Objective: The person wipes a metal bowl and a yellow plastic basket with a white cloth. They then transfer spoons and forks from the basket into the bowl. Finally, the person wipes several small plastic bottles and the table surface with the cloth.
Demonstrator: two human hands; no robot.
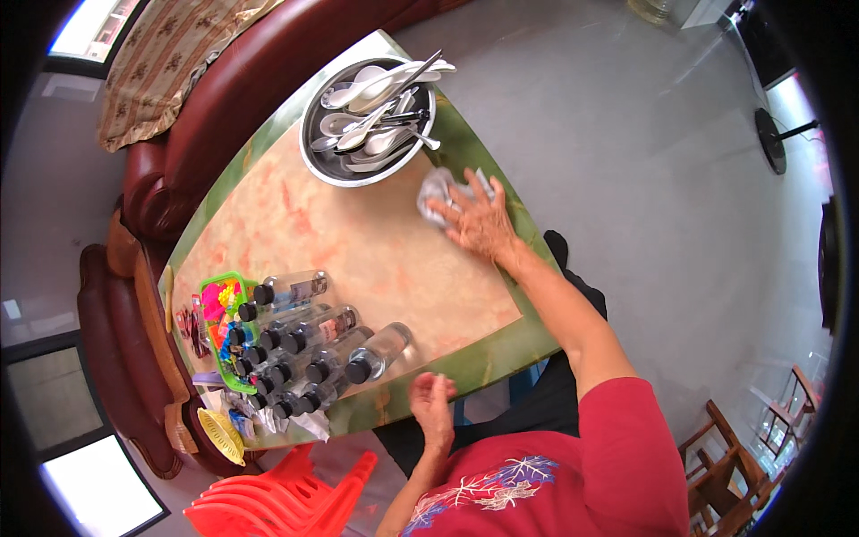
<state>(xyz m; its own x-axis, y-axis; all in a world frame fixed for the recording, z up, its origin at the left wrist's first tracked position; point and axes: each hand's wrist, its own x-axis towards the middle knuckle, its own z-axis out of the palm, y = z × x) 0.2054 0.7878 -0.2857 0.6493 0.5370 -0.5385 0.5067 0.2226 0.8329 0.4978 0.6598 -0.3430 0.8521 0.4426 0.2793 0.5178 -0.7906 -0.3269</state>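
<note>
Pressing down on a crumpled grey cloth (445,190), the right hand (479,222) lies flat on the green border of the table (358,233), fingers spread and extended over the cloth, with the arm stretched out from a red sleeve (626,430). The cloth sits at the table's right edge, just beside a round metal bowl (318,148) that holds white spoons (376,85) and a few metal utensils piled together. The left hand (431,404) rests at the near edge of the table, its fingers curled loosely inward and holding nothing that can be made out; it lies near the cap end of the closest clear bottle (380,349). That bottle is 1 of a group of black-capped clear bottles (300,336) lying on their sides in rows on the near left part of the table, touching one another. Behind them stands a green tray (213,285) with bright pink and yellow items in it. The table's centre is pale orange marble framed in green. A dark red sofa (224,98) curves along the far left side, with a patterned cushion (170,54) on it, and stacked red plastic stools (286,497) stand on the floor near the person's left.
</note>
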